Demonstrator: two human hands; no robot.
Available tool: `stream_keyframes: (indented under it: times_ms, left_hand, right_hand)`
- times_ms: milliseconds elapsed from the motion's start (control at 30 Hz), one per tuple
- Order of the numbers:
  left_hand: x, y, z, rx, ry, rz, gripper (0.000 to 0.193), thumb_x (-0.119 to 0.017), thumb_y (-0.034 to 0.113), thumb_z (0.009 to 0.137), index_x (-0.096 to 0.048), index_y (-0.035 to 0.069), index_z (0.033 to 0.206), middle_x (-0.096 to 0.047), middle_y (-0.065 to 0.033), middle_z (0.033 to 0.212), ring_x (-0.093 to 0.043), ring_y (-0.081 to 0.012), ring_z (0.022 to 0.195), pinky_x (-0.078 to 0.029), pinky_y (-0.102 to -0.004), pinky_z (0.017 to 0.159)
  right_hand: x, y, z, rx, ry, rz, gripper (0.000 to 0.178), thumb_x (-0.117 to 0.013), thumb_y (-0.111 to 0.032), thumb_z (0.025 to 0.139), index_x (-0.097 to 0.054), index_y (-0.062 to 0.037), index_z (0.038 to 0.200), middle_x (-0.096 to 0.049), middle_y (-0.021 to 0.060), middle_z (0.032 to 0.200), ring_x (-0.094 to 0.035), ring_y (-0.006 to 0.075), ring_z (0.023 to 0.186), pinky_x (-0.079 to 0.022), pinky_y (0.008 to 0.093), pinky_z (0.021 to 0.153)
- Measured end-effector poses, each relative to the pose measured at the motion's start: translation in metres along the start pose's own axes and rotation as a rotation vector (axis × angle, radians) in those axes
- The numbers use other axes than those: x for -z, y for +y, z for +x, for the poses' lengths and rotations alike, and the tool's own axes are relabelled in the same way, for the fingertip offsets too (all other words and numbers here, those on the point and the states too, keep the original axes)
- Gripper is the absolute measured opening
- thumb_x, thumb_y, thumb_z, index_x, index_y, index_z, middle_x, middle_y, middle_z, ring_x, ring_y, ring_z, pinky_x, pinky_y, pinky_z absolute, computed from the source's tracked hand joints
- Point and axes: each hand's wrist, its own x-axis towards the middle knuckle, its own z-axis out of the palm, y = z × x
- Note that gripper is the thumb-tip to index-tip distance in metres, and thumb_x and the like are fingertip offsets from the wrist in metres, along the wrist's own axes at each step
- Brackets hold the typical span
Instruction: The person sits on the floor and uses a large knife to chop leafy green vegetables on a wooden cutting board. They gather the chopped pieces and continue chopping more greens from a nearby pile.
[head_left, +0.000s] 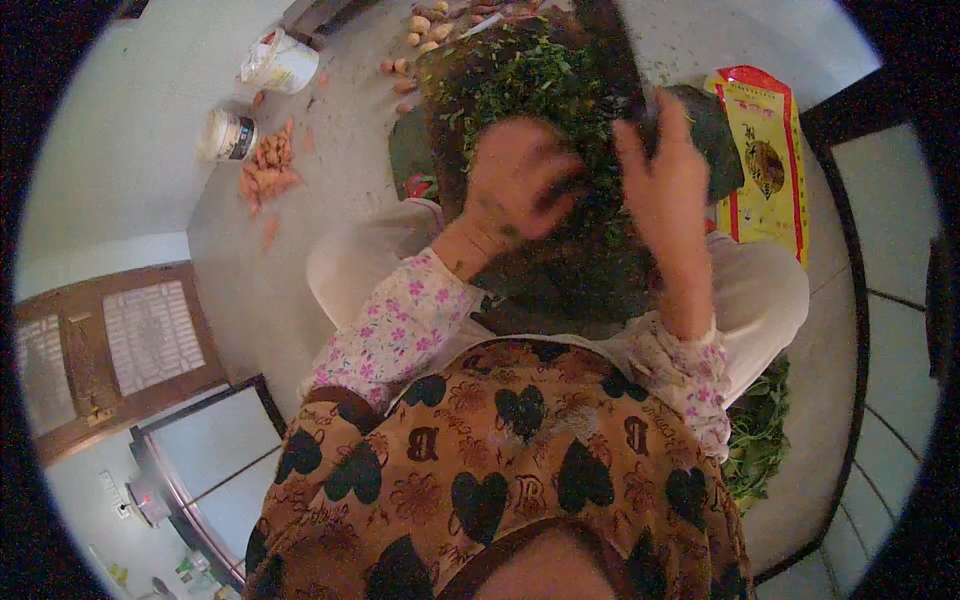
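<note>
Chopped leafy greens (555,75) lie spread over a dark board (447,115) in front of my lap. My right hand (668,175) is wrapped round the handle of a broad, dark-bladed knife (615,45), whose blade points away from me at the right side of the greens. Beside it on the left, my left hand (515,170) is over the near part of the greens, its fingers bent and smeared by motion. Whether anything is in those fingers cannot be made out.
At the left stand two white tubs (285,65), near a heap of orange pieces (268,170). Several round tubers (430,35) lie beyond the board. A yellow and red bag (765,160) is on the floor at right. Leafy greens (760,440) sit beside my right hip.
</note>
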Motion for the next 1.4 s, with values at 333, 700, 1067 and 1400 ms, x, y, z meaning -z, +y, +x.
stream_keyframes:
  times_ms: [333, 700, 1067, 1400]
  left_hand:
    - [-0.102, -0.037, 0.036, -0.438, -0.272, 0.219, 0.037, -0.059, 0.031, 0.072, -0.058, 0.016, 0.106, -0.053, -0.0072, 0.116, -0.049, -0.0285, 0.109, -0.034, -0.0488, 0.095]
    - [-0.029, -0.058, 0.006, 0.512, 0.248, 0.059, 0.034, -0.056, 0.032, 0.086, -0.058, 0.009, 0.111, -0.055, -0.0171, 0.108, -0.048, -0.0357, 0.108, -0.036, -0.0437, 0.095]
    - [-0.018, -0.058, -0.029, 0.894, 0.405, -0.006, 0.039, -0.046, 0.029, 0.093, -0.047, 0.000, 0.120, -0.050, -0.0206, 0.118, -0.042, -0.0379, 0.114, -0.031, -0.0442, 0.100]
    - [-0.021, -0.116, -0.010, 1.053, 0.103, 0.056, 0.050, -0.044, 0.041, 0.093, -0.045, 0.002, 0.125, -0.049, -0.0207, 0.123, -0.046, -0.0373, 0.112, -0.035, -0.0451, 0.095]
  right_hand:
    - [0.021, 0.013, -0.002, 0.003, 0.150, 0.041, 0.043, -0.060, -0.023, 0.086, -0.044, -0.0030, 0.120, -0.063, 0.0226, 0.090, -0.064, 0.0365, 0.079, -0.049, 0.0411, 0.068]
    - [-0.062, 0.032, -0.004, 0.021, -0.116, -0.097, 0.040, -0.057, -0.022, 0.086, -0.041, -0.0056, 0.119, -0.062, 0.0242, 0.080, -0.061, 0.0418, 0.070, -0.049, 0.0484, 0.061]
    - [-0.082, -0.008, -0.016, -0.055, -0.395, -0.122, 0.037, -0.055, -0.019, 0.087, -0.042, -0.0058, 0.119, -0.062, 0.0233, 0.090, -0.059, 0.0427, 0.079, -0.047, 0.0483, 0.067]
    - [-0.077, 0.009, -0.008, -0.055, -0.246, -0.201, 0.037, -0.054, -0.022, 0.087, -0.042, -0.0064, 0.119, -0.063, 0.0221, 0.087, -0.061, 0.0413, 0.070, -0.049, 0.0493, 0.063]
